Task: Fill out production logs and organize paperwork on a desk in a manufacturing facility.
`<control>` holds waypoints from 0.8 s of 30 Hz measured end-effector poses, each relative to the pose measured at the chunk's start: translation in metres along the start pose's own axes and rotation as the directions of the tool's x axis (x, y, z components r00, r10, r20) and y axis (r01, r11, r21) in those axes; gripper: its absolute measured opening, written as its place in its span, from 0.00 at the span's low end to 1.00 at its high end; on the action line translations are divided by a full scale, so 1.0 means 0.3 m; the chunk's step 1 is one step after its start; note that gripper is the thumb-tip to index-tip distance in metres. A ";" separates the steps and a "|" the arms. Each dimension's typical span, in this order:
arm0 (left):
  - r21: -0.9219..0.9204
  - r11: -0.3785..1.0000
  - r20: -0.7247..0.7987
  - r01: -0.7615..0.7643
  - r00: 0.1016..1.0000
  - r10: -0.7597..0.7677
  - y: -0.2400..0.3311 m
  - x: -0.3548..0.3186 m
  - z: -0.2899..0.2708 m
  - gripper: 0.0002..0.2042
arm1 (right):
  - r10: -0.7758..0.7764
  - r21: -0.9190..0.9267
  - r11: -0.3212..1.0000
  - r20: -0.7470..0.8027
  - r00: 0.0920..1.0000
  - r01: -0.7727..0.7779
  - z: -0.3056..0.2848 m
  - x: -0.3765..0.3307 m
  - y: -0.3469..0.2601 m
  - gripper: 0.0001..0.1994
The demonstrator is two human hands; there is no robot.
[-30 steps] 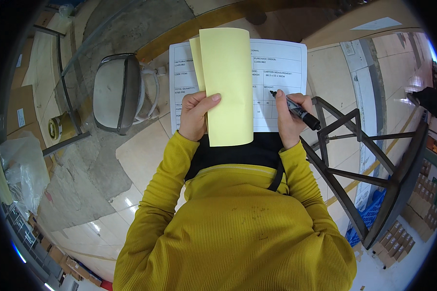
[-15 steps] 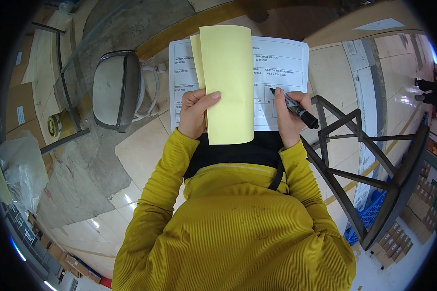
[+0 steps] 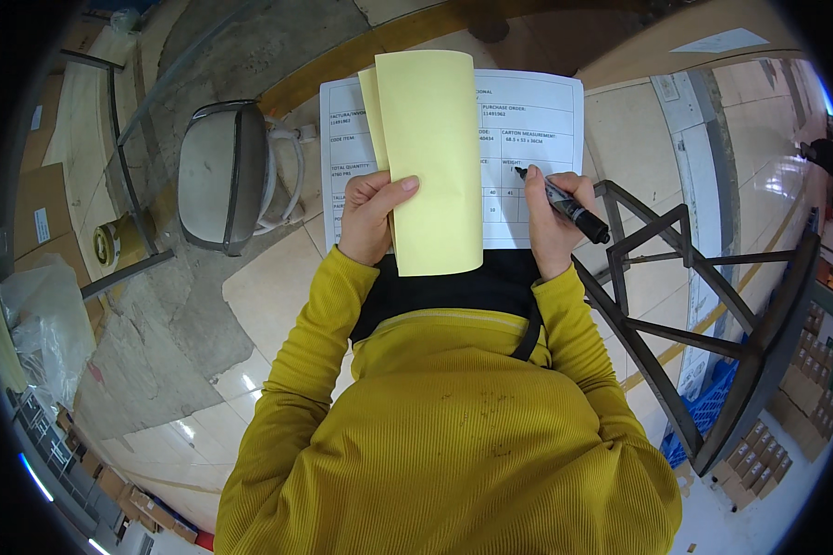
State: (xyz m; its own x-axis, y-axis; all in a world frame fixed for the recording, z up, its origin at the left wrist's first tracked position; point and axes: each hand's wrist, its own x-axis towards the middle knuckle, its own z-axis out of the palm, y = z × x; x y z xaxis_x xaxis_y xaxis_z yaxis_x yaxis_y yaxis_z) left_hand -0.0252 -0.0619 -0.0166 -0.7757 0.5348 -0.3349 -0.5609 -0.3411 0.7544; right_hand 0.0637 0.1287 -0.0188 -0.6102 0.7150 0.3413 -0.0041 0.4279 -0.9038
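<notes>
Tiled floor below | my left hand [image 3: 372, 217] pinches folded yellow sheet [image 3: 428, 157] against white form [image 3: 539, 139] | right hand [image 3: 548, 222] closed around black marker [image 3: 565, 203], tip on form

Single view, head-mounted, the left of a side-by-side pair. It looks steeply down the wearer's front, so the yellow sweater [image 3: 453, 435] fills the lower half, very near the lens. Both forearms enter from the lower edge and run up to the left hand [image 3: 372, 217] and right hand [image 3: 548, 222] at mid-frame, close in. The tiled floor [image 3: 259, 287] lies farther below. Wide fisheye: straight edges bow toward the dark round rim. Picture upright, unmirrored. No second view shares the scene.
</notes>
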 end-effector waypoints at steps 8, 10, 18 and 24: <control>0.014 1.000 0.011 0.000 1.000 0.000 -0.002 0.002 -0.005 0.10 | -0.021 -0.002 1.000 0.010 1.000 0.021 -0.006 -0.007 0.015 0.12; -0.006 1.000 -0.001 -0.006 1.000 0.006 -0.003 0.000 -0.001 0.10 | 0.005 0.044 0.999 -0.013 1.000 -0.005 -0.008 -0.010 0.012 0.12; -0.001 1.000 0.001 0.004 1.000 -0.004 -0.005 0.002 -0.005 0.10 | 0.004 0.016 1.000 -0.034 0.999 -0.003 -0.012 -0.004 0.006 0.11; -0.006 1.000 -0.003 0.005 1.000 -0.005 -0.003 0.003 -0.003 0.10 | 0.030 0.036 0.999 -0.043 0.999 -0.029 -0.010 -0.007 0.013 0.11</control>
State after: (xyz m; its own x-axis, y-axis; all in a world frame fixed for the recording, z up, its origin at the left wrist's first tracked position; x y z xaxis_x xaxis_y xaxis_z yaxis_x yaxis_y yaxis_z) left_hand -0.0257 -0.0617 -0.0181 -0.7738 0.5345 -0.3399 -0.5661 -0.3429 0.7496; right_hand 0.0672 0.1305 -0.0224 -0.5754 0.7507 0.3247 -0.0148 0.3873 -0.9218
